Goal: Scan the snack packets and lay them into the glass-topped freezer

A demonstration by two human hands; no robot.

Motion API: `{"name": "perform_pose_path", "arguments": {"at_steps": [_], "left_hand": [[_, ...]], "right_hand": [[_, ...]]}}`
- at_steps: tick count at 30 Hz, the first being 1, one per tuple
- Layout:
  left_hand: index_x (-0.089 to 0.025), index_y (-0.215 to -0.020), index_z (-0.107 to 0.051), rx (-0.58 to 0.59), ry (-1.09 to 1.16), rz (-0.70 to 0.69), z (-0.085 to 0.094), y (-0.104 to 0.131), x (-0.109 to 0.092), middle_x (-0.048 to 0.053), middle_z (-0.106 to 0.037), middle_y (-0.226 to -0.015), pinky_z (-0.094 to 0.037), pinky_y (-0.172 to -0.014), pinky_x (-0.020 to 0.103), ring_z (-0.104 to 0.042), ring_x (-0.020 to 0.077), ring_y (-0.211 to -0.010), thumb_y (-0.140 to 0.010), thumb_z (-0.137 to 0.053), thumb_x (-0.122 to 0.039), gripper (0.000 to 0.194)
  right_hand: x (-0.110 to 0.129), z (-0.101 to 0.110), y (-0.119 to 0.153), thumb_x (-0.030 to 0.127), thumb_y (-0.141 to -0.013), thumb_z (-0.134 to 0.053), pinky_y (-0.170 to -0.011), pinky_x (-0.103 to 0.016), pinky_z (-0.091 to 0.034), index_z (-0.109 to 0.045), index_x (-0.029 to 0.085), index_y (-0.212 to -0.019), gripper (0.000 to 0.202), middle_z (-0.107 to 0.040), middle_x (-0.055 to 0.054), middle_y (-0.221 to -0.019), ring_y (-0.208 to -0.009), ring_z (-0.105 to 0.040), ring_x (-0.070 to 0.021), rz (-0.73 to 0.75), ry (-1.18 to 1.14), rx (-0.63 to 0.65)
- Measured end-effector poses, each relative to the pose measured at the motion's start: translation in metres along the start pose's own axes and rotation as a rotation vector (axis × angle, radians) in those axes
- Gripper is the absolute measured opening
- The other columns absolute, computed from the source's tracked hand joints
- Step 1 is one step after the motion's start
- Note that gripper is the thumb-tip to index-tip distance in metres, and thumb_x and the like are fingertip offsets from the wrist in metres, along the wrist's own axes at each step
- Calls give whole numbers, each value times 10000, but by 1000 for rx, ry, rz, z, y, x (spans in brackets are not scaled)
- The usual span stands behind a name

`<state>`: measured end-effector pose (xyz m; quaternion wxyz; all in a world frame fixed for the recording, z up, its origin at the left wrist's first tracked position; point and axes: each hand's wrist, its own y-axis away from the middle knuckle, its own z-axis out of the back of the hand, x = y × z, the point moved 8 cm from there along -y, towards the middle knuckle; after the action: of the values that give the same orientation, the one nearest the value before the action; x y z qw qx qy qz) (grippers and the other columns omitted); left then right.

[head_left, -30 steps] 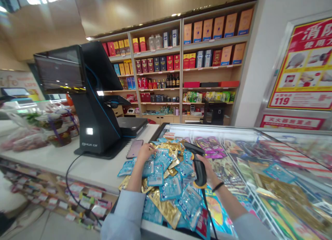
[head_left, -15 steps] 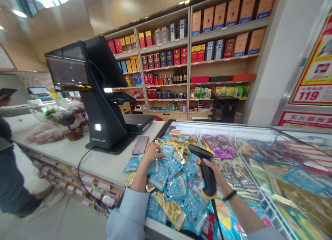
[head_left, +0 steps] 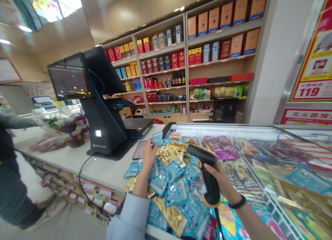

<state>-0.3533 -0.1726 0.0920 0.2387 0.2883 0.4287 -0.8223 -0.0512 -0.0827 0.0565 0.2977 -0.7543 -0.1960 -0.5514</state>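
My left hand (head_left: 149, 153) grips a small blue packet (head_left: 157, 138) and holds it up at the back of the pile, beside a phone (head_left: 139, 150). In my right hand (head_left: 223, 181) is a black barcode scanner (head_left: 209, 174) with yellow trim, its head tilted toward the pile and its cable hanging down. Below and between my hands lies a heap of blue packets (head_left: 176, 190) mixed with gold packets (head_left: 169, 153). A dark band is around my right wrist.
A black checkout terminal (head_left: 107, 129) stands on the white counter (head_left: 83, 163), its cable drooping over the edge. Bagged baskets (head_left: 74, 138) sit further left, near a person (head_left: 12, 170). A glass-topped freezer (head_left: 259, 131) extends right; stocked shelves (head_left: 160, 68) line the back wall.
My left hand has lifted a blue packet off the heap, up and slightly left. The scanner in my right hand has shifted a little right. The person's arm now reaches toward the bagged baskets.
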Motion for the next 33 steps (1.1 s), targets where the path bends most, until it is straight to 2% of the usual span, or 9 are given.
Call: {"name": "perform_pose_path", "arguments": {"at_steps": [5,14,27,33], "left_hand": [[-173,-971,-618,-49,-41,-74,5,1,-12,49,-659,-877,-460,-738,289,-593,162,-726,-842,-511,-380,266],[-177,-816,-595,-56,-90,-112,6,4,-24,23,-588,-753,-435,-682,270,-552,151,-676,-832,-514,-399,237],[-192,-816,-588,-25,-135,-137,3,5,-26,18,-590,-759,-435,-695,266,-554,156,-691,-843,-495,-409,238],[-188,-901,-612,-48,-109,-168,4,5,-21,54,-644,-840,-457,-733,296,-599,194,-751,-871,-447,-452,313]], "right_hand": [[3,-5,3,611,-667,-733,-374,-240,-417,-631,175,-727,452,-616,-31,-496,-397,-538,-146,10,10,17],[4,-14,8,605,-693,-723,-386,-248,-422,-618,176,-711,442,-615,-35,-497,-403,-544,-151,11,24,63],[3,-12,7,597,-683,-722,-382,-252,-427,-583,189,-726,433,-600,-10,-506,-400,-542,-146,2,9,40],[0,-12,5,610,-692,-711,-398,-242,-436,-582,184,-741,448,-604,-11,-513,-414,-551,-140,11,2,36]]}}
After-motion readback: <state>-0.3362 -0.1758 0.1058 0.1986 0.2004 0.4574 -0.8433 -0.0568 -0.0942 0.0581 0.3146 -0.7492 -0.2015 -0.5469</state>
